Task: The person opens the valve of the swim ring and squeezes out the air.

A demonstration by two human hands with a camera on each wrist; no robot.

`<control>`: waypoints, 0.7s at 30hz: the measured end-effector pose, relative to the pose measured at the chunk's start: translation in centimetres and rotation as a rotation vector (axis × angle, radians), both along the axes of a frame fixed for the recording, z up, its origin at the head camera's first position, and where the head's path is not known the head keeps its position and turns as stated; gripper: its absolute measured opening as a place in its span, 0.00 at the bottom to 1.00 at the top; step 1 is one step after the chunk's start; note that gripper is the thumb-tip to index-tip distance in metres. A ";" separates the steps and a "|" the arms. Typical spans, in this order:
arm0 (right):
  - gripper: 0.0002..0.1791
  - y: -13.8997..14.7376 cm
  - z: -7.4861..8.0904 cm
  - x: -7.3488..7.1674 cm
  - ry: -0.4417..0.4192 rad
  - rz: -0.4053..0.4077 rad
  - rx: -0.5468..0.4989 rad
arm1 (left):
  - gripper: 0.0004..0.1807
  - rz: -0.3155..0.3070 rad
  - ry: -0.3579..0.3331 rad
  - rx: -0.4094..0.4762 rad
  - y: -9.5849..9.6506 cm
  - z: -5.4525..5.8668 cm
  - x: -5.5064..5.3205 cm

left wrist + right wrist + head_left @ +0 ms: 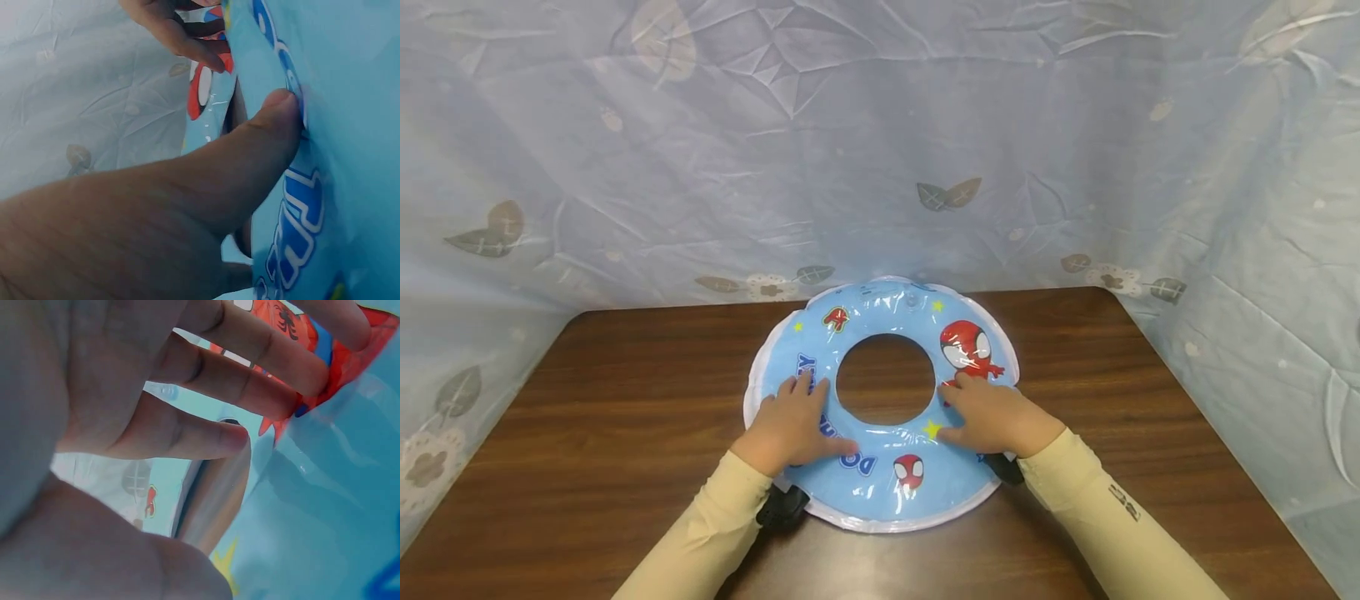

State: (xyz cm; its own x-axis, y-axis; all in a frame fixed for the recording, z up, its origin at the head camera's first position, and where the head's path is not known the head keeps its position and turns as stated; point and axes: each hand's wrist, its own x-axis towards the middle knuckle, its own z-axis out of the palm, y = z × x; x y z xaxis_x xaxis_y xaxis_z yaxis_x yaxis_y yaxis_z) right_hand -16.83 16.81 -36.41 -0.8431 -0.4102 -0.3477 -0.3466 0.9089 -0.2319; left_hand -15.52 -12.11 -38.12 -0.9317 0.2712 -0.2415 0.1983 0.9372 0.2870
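A light blue inflatable swim ring (880, 483) with a white rim lies flat on the table, printed with red cartoon figures, stars and blue letters. On its left side rests my left hand (793, 425), fingers spread over the lettering; the left wrist view shows its thumb (275, 119) touching the vinyl. My right hand (996, 415) lies across the ring's right side, below the large red figure. In the right wrist view its fingers (250, 387) are extended against the ring's surface. Neither hand curls round the ring.
The brown wooden table (625, 417) stretches to both sides of the ring. A pale fabric with leaf prints (850, 167) hangs behind the table and along its sides. Black wrist straps (782, 507) sit under the sleeves.
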 end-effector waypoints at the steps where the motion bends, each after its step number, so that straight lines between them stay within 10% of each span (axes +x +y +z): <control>1: 0.41 0.1 0.0 -0.1 -0.006 -0.003 -0.004 | 0.60 -0.007 0.005 0.002 0.0 0.2 0.0; 13: 0.55 1.7 -0.9 -4.0 0.209 0.003 -0.212 | 0.68 -0.078 -0.048 0.021 -1.7 0.8 -0.9; 21: 0.67 2.5 -1.6 -5.7 0.148 0.042 -0.152 | 0.71 -0.031 -0.085 -0.026 -1.9 -0.1 -1.2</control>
